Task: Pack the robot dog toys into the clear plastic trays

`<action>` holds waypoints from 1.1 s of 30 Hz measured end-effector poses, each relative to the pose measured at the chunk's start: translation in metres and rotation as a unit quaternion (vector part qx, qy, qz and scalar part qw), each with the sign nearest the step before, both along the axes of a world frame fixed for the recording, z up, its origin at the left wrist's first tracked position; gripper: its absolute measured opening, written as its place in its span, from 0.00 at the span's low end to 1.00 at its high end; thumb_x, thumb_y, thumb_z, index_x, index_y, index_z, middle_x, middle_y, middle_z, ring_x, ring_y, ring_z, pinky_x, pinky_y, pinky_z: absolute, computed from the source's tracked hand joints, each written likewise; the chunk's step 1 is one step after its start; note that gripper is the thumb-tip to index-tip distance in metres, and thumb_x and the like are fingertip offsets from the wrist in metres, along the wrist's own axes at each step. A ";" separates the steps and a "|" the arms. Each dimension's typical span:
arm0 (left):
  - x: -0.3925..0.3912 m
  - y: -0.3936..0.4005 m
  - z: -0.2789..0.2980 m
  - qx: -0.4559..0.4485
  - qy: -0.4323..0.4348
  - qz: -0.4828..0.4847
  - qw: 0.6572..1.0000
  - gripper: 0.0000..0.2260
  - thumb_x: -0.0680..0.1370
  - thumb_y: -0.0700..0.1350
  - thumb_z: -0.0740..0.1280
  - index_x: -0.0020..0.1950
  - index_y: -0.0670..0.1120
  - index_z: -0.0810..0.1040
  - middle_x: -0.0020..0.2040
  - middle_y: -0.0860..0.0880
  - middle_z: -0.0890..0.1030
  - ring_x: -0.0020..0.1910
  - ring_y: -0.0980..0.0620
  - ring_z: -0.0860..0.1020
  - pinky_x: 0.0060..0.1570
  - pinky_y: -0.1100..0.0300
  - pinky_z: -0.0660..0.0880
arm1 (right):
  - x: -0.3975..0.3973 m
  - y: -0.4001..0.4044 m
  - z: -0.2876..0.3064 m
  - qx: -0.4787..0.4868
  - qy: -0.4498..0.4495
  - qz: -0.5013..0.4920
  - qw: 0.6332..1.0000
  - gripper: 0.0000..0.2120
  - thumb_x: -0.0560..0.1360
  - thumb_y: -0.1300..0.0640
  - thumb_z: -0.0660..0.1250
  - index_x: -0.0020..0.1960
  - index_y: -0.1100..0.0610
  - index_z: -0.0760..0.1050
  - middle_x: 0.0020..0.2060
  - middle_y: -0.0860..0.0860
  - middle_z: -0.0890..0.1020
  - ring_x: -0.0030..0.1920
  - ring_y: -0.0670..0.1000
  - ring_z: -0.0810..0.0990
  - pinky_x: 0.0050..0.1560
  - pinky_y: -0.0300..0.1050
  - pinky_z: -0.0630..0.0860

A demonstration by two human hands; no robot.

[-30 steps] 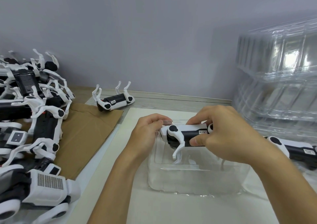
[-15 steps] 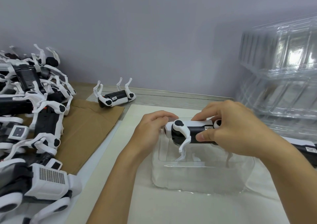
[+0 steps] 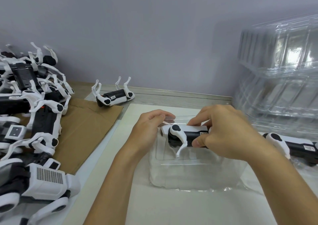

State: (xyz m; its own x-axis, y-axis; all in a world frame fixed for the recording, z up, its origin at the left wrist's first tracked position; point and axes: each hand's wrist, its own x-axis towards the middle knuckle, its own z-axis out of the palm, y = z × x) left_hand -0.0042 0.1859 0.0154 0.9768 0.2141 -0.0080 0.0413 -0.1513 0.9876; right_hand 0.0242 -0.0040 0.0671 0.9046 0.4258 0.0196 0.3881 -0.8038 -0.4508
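Over the clear tray on the white board, both hands hold a robot dog toy: black body, white top and legs, round black hip joints, a small label on its side. Its long axis runs left to right, legs pointing down into the tray. The left hand pinches its left end; the right hand grips the right end, thumb on its side.

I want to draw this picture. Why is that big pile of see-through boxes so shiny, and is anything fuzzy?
In the head view, the stacked trays catch bright white glare, likely from a window or lamp; the right hand is slightly motion-blurred at its edge; the toy it grips looks sharper; the wide lens bends the table edge.
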 end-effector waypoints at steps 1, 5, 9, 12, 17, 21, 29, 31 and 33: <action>0.000 -0.001 0.000 -0.004 0.000 -0.003 1.000 0.16 0.83 0.39 0.57 0.48 0.46 0.85 0.48 0.52 0.86 0.50 0.57 0.83 0.52 0.61 0.74 | -0.001 0.000 0.000 -0.001 -0.004 0.003 1.000 0.16 0.63 0.51 0.80 0.49 0.40 0.83 0.49 0.40 0.81 0.52 0.48 0.77 0.54 0.47 0.76; 0.001 -0.002 0.001 -0.011 -0.003 -0.005 1.000 0.16 0.83 0.38 0.57 0.48 0.45 0.84 0.49 0.50 0.86 0.51 0.55 0.83 0.54 0.60 0.76 | 0.000 -0.002 0.001 0.004 -0.010 0.015 1.000 0.14 0.64 0.55 0.79 0.47 0.43 0.84 0.46 0.41 0.80 0.48 0.46 0.77 0.45 0.47 0.78; 0.001 -0.003 0.000 -0.016 -0.009 0.002 1.000 0.16 0.83 0.37 0.57 0.48 0.45 0.84 0.49 0.49 0.86 0.50 0.54 0.83 0.52 0.61 0.76 | 0.002 -0.004 -0.002 0.015 -0.005 0.023 1.000 0.16 0.67 0.55 0.79 0.53 0.44 0.82 0.49 0.39 0.77 0.47 0.40 0.74 0.40 0.35 0.71; 0.001 -0.003 0.000 -0.017 -0.010 0.009 1.000 0.16 0.83 0.37 0.57 0.48 0.45 0.84 0.48 0.48 0.86 0.49 0.54 0.84 0.51 0.61 0.75 | 0.003 -0.004 -0.003 0.016 -0.006 0.030 0.999 0.18 0.68 0.54 0.78 0.57 0.45 0.81 0.51 0.38 0.76 0.50 0.42 0.73 0.44 0.38 0.72; 0.001 -0.003 0.001 0.002 -0.006 0.011 1.000 0.16 0.82 0.37 0.57 0.47 0.47 0.85 0.46 0.51 0.86 0.48 0.56 0.83 0.52 0.60 0.75 | 0.002 -0.008 0.002 0.065 -0.007 0.036 0.997 0.17 0.70 0.48 0.76 0.59 0.42 0.80 0.51 0.37 0.78 0.51 0.36 0.73 0.48 0.31 0.68; 0.000 -0.005 0.003 0.021 0.003 0.012 1.000 0.16 0.82 0.38 0.57 0.48 0.47 0.85 0.47 0.51 0.86 0.51 0.53 0.82 0.57 0.54 0.76 | -0.006 0.011 0.000 0.151 0.002 0.053 0.987 0.11 0.70 0.45 0.75 0.52 0.40 0.83 0.46 0.36 0.81 0.50 0.35 0.77 0.53 0.34 0.75; 0.000 -0.006 0.004 0.036 0.021 0.013 0.999 0.15 0.82 0.39 0.57 0.51 0.46 0.84 0.51 0.49 0.85 0.54 0.47 0.81 0.63 0.44 0.74 | -0.009 0.025 -0.015 0.142 0.027 0.048 0.988 0.06 0.72 0.53 0.76 0.46 0.43 0.84 0.45 0.42 0.83 0.42 0.39 0.79 0.45 0.34 0.77; 0.000 -0.006 0.003 0.034 0.020 0.017 0.999 0.15 0.82 0.39 0.57 0.51 0.46 0.84 0.50 0.49 0.85 0.53 0.47 0.82 0.62 0.46 0.75 | -0.010 0.027 -0.016 0.139 0.017 0.041 0.989 0.05 0.71 0.54 0.76 0.45 0.45 0.84 0.43 0.43 0.83 0.41 0.40 0.79 0.45 0.39 0.78; 0.000 -0.006 0.003 0.027 0.017 0.021 0.999 0.15 0.82 0.38 0.57 0.50 0.45 0.84 0.49 0.49 0.85 0.52 0.47 0.82 0.61 0.48 0.76 | -0.011 0.030 -0.017 0.131 -0.002 0.037 0.991 0.04 0.71 0.54 0.76 0.45 0.46 0.85 0.41 0.44 0.82 0.42 0.43 0.79 0.46 0.45 0.79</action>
State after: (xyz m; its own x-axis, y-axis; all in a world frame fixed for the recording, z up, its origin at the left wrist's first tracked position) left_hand -0.0039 0.1797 0.0188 0.9664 0.2556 -0.0290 0.0829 -0.2028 0.9757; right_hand 0.0131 0.0256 0.0505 0.8704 0.4710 0.1431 0.4447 -0.6278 -0.6388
